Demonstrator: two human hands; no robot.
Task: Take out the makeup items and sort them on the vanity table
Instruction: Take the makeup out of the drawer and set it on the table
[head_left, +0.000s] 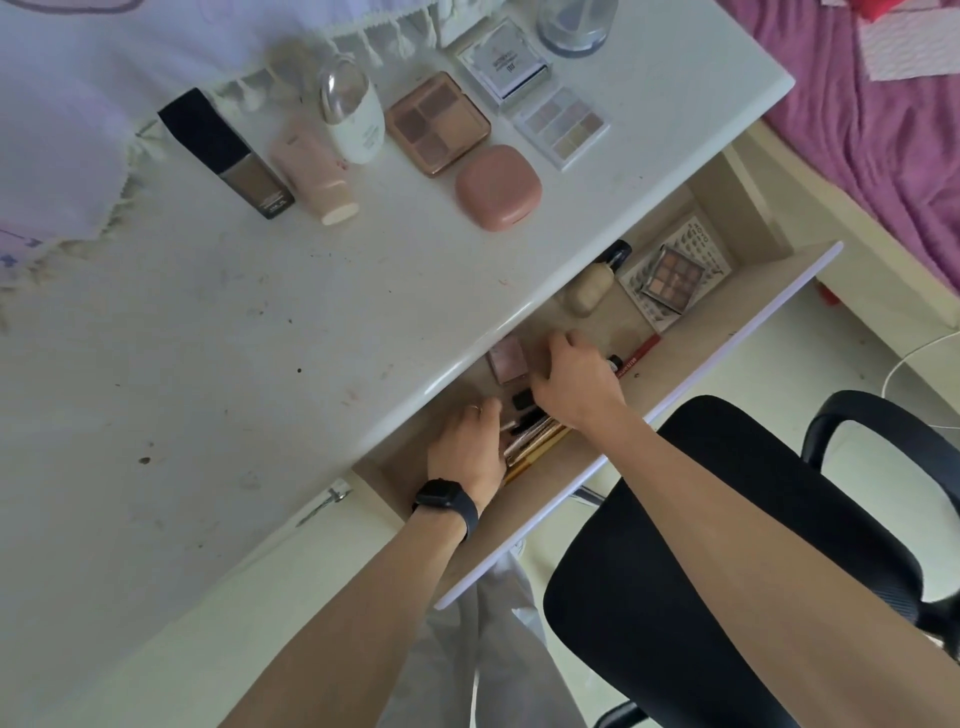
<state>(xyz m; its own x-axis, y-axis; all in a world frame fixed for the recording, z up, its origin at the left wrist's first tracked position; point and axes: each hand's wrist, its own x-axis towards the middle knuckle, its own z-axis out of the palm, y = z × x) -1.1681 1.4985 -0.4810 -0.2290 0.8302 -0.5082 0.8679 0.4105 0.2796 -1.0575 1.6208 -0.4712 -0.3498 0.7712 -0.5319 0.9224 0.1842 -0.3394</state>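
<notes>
Brushes (540, 439) in the drawer (618, 322) are gripped by the left hand (467, 447); whether anything is held by the curled right hand (571, 382) cannot be told. The drawer is partly overhung by the tabletop (260, 338).

1. A wide bare stretch of the vanity table (234, 338) is left open before the products along its far side
2. That far side is blocked by the foundation bottle (228, 156), pink tube (317, 171), white bottle (353, 117), brown palette (436, 122) and pink compact (498, 187)
3. The left end of the drawer (737, 322) is filled by the left hand (467, 441), right hand (571, 379) and brushes (535, 441)
4. Bare drawer floor is seen between the beige bottle (589, 283) and red pencil (641, 351)
5. The drawer front is crowded by the black chair (701, 545)
</notes>
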